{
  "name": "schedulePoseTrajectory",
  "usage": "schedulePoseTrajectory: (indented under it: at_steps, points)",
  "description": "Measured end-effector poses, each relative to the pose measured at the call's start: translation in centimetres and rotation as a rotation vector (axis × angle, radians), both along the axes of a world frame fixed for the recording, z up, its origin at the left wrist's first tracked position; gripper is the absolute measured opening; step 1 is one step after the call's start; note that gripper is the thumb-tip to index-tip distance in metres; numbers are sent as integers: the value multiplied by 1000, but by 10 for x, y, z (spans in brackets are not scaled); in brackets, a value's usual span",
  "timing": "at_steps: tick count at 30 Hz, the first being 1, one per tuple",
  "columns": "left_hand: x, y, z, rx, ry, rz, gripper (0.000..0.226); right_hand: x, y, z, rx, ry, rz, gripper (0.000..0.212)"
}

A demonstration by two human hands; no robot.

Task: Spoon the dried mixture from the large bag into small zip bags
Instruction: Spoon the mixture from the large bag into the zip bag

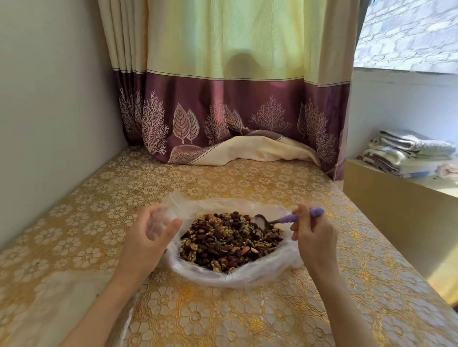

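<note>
**Gold floral bench in a curtained corner**

Nearest the camera, 2 bare forearms reach out over the bench [282, 320], whose gold covering is patterned with cream flower medallions and looks worn and paler toward the left front. A clear plastic sheet [122, 328] lies flat on it by the left forearm.

The left hand [152, 230] is raised with curled fingers around a small zip bag [165, 214], clear and hard to make out, held at the left rim of the large bag [234, 276]. That large bag sits open mid-bench, its clear plastic rolled down around the dried mixture [227, 241] of dark fruit and pale nuts. The right hand [312, 232] grips the purple handle of a spoon [275, 220], whose bowl rests at the far right edge of the mixture.

Beyond, the bench runs to a curtain [227, 68], pale yellow-green above a plum band printed with leaves and branching trees; its hem pools on the surface, cream lining turned up. A plain wall [42, 86] borders the left. To the right, a lower shelf [405, 202] carries folded linens [410, 153], below a window showing grey brickwork [423, 32].
</note>
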State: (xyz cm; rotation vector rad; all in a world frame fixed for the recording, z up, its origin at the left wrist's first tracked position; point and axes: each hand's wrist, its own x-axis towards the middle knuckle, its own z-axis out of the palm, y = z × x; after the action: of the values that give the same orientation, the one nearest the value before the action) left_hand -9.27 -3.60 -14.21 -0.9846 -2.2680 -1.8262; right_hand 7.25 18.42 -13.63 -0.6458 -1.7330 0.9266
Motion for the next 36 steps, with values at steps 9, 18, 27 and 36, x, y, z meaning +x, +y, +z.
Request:
schedulePoseTrajectory:
  at_steps: [9,18,27,36]
  points:
    - [3,0,2,-22,21,17,86,-3,2,-5,-298,72,133,47]
    - [6,-1,5,-29,19,4,87,-3,-1,-4,-474,142,111,55]
    - [6,1,4,-124,72,7,100,-5,-11,9,-493,239,147,50]
    - [4,1,1,-95,30,-16,95,-23,-43,56,-407,312,376,48]
